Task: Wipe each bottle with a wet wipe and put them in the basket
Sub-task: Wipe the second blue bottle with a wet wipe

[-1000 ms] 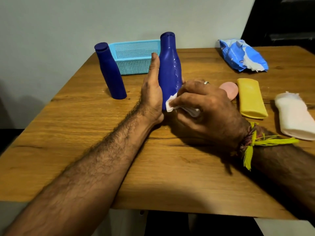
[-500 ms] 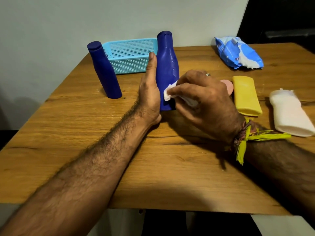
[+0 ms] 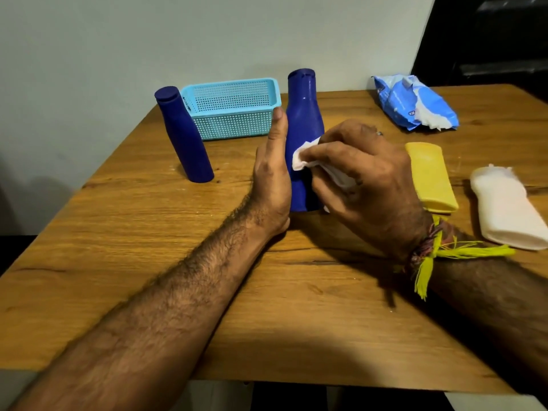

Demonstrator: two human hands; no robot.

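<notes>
Wiping is going on at the middle of the wooden table (image 3: pixel 148 262), where the near blue bottle (image 3: pixel 304 120) is standing upright on its base. The left hand (image 3: pixel 271 185) is bracing the bottle's left side with straight fingers laid flat against it and the thumb pointing up, apparently to keep the tall, narrow body from tipping or sliding under the rubbing. The right hand (image 3: pixel 364 179) is pinching a crumpled wet wipe (image 3: pixel 302 161) between curled fingers and thumb and pressing it against the bottle's front, about mid-height. Bracing from one side while rubbing from the other seems sensible, since the slick plastic would otherwise skid across the wood.

A second blue bottle (image 3: pixel 185 137) is standing well apart to the left, just in front of the light blue basket (image 3: pixel 231 111), which is sitting at the far edge against the wall and looks to be holding no bottles yet. To the right, a yellow bottle (image 3: pixel 430 176) and a white bottle (image 3: pixel 510 209) are lying on their sides, near each other, probably waiting their turn. The wet wipe packet (image 3: pixel 412 102) is lying at the far right with a sheet poking out of its opening, within easy reach for a fresh wipe. By this layout, the task is only beginning.
</notes>
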